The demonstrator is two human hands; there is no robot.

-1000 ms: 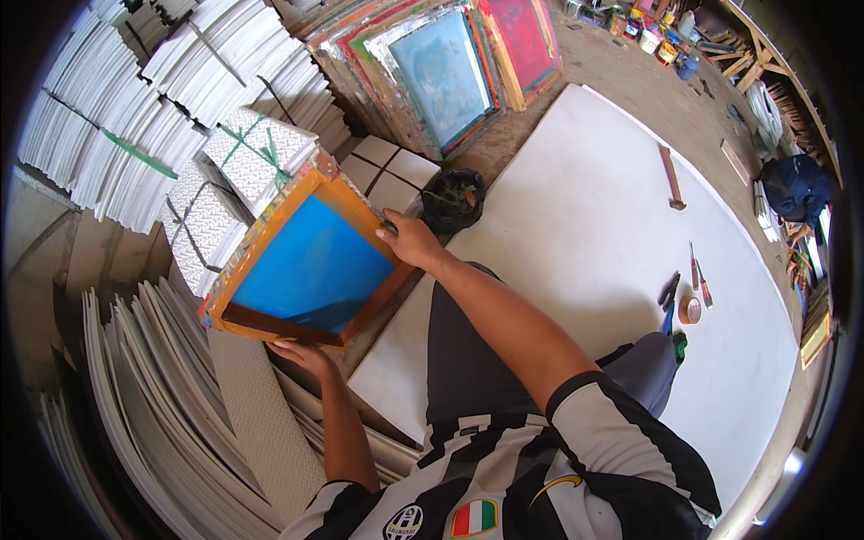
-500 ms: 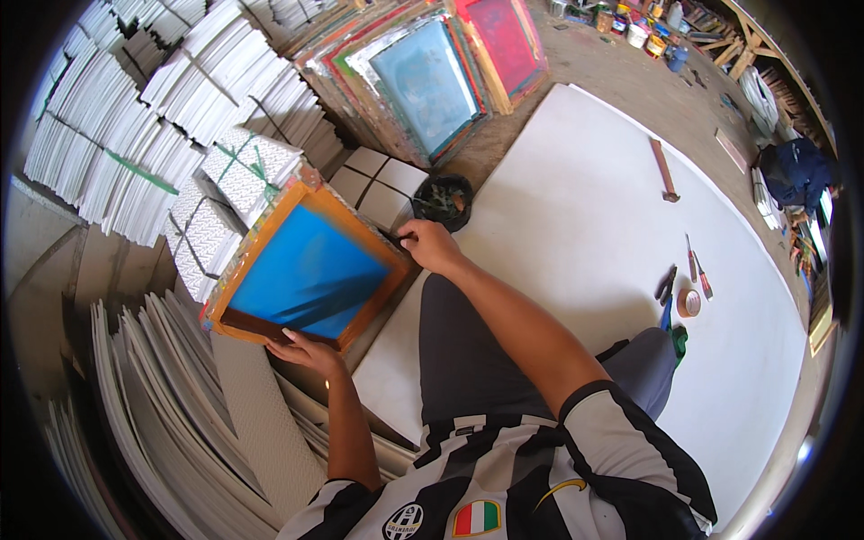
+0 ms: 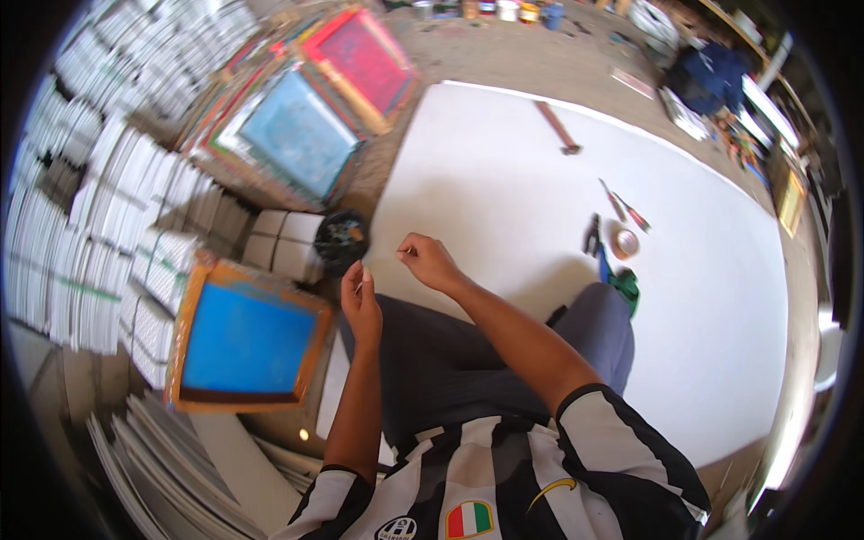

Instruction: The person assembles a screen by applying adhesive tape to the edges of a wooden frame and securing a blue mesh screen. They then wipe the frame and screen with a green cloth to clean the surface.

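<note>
My left hand (image 3: pixel 362 308) is raised over my lap, fingers pointing up and thumb apart, with no clear object in it. Just to its right, my right hand (image 3: pixel 430 262) is closed in a pinch; a tiny dark bit shows at the fingertips, too small to name. Left of both hands, a wooden screen-printing frame (image 3: pixel 310 362) with blue mesh (image 3: pixel 247 337) stands tilted against tied white bundles (image 3: pixel 162 270), touched by neither hand. A black bucket (image 3: pixel 342 245) with scraps inside sits just beyond my left hand.
A large white sheet (image 3: pixel 504 207) covers the floor. On it lie a hammer (image 3: pixel 560 129), two screwdrivers (image 3: pixel 630 212), pliers (image 3: pixel 592 236) and a tape roll (image 3: pixel 625 241). More screen frames (image 3: pixel 301 130) lean at the far left, beside stacked white sheets (image 3: pixel 99 180). Curved panels (image 3: pixel 171 459) stand near left.
My left hand has let go of the blue frame and come up beside my right hand. My right hand has drawn away from the frame's edge. The view has shifted right.
</note>
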